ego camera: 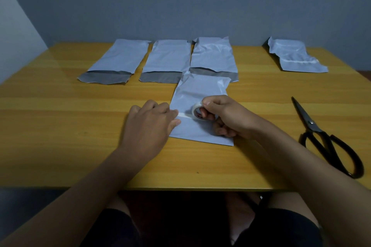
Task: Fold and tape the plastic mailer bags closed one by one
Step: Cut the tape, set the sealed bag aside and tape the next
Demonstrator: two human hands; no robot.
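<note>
On the wooden surface (60,126), the left hand (149,126) is pinning the tape end, apparently with flat fingers, to the folded mailer (200,94) while the right hand (222,115) is gripping the tape roll (197,111), drawing a strip across the fold.

The flat plastic mailer bags (200,94) are pale blue-white, three behind it showing dark grey open flaps. The small tape roll (197,110) is white, the steel scissors (329,142) black-handled, the wooden counter (60,126) honey-yellow with grain streaks.
</note>
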